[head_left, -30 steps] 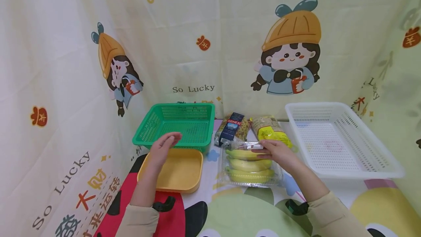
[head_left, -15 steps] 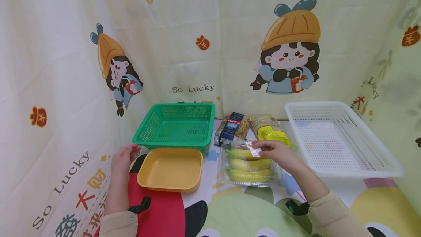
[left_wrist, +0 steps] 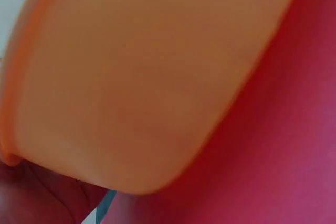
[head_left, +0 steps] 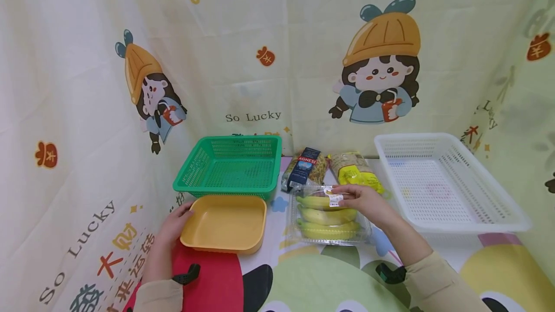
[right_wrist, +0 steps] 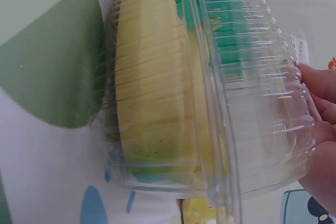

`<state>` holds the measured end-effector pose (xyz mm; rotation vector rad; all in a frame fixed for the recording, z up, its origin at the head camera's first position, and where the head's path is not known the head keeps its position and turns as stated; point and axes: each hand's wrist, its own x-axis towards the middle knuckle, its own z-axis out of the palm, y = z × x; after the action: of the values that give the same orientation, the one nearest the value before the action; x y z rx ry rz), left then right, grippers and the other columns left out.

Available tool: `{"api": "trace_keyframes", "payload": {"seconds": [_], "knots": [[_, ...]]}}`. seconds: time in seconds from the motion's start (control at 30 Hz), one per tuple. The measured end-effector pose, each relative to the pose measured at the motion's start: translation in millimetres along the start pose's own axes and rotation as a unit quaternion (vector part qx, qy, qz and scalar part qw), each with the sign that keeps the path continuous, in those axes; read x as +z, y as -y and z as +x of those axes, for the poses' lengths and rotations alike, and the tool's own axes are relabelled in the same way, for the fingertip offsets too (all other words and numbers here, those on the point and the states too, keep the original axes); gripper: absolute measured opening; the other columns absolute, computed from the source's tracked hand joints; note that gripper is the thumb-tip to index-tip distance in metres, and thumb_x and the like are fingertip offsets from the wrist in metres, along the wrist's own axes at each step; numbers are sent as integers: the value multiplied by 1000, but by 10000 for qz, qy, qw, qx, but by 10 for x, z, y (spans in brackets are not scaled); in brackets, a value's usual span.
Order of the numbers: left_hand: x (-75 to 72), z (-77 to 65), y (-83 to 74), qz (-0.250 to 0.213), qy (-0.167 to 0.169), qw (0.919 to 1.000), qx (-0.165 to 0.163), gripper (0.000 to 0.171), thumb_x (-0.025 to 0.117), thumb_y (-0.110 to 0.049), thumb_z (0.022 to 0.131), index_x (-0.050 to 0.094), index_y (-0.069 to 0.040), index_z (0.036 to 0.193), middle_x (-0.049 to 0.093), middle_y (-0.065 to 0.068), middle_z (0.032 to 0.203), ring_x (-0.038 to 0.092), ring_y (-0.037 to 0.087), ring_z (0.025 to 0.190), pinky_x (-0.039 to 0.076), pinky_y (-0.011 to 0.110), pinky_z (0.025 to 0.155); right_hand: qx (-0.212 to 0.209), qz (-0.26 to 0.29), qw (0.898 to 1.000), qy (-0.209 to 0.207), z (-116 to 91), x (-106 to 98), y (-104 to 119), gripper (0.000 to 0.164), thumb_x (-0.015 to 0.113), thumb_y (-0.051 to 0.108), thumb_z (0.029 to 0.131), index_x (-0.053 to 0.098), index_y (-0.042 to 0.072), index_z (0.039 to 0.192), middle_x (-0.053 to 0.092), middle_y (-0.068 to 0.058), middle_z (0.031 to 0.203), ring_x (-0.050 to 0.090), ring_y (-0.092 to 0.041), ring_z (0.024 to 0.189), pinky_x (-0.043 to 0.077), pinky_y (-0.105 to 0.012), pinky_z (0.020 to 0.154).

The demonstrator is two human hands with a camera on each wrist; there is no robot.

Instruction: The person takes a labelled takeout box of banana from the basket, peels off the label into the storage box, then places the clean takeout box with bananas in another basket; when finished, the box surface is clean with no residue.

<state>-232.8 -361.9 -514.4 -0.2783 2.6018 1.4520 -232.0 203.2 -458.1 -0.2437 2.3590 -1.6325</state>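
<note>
Several yellow bananas point(head_left: 328, 216) lie side by side in a clear plastic clamshell box point(head_left: 366, 235) on the table. My right hand point(head_left: 363, 200) grips the box's far upper side, beside a small white label point(head_left: 336, 200). In the right wrist view, fingers and thumb point(right_wrist: 316, 85) hold the edge of the ribbed lid point(right_wrist: 257, 103). To the left, my left hand point(head_left: 174, 223) touches the outer left side of a yellow basin point(head_left: 225, 244), just below its rim. The left wrist view shows mostly basin wall point(left_wrist: 136, 77), with the hand partly hidden behind it.
Behind the basin is a green slotted basket point(head_left: 225, 191). A pasta bag point(head_left: 305, 167) and a yellow-labelled bag point(head_left: 357, 170) lie behind the clamshell. At the right stands a large white basket point(head_left: 451, 225). A printed curtain point(head_left: 286, 23) encloses the back and sides.
My left hand left the space over the basin, swung left past it, then came in against its left side. My right hand has stayed at the clamshell; the label beside its fingers shows more.
</note>
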Motion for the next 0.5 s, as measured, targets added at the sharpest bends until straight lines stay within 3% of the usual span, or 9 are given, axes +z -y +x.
{"api": "trace_keyframes", "payload": {"seconds": [0.23, 0.5], "knots": [[147, -40, -101, -291, -129, 9995, -50, 51, 44, -37, 105, 43, -11, 149, 48, 18, 145, 58, 25, 111, 52, 23, 85, 192, -145, 9997, -61, 13, 5, -18, 36, 71, 23, 91, 68, 15, 126, 68, -8, 126, 65, -17, 106, 52, -41, 96], [334, -45, -220, -415, -221, 9988, -102, 50, 45, -36, 105, 44, -11, 148, 48, 20, 145, 57, 27, 112, 53, 23, 82, 131, 52, 9999, -58, 40, 1, -65, 36, 69, 25, 92, 68, 16, 127, 61, -9, 137, 59, -24, 122, 50, -39, 98]]}}
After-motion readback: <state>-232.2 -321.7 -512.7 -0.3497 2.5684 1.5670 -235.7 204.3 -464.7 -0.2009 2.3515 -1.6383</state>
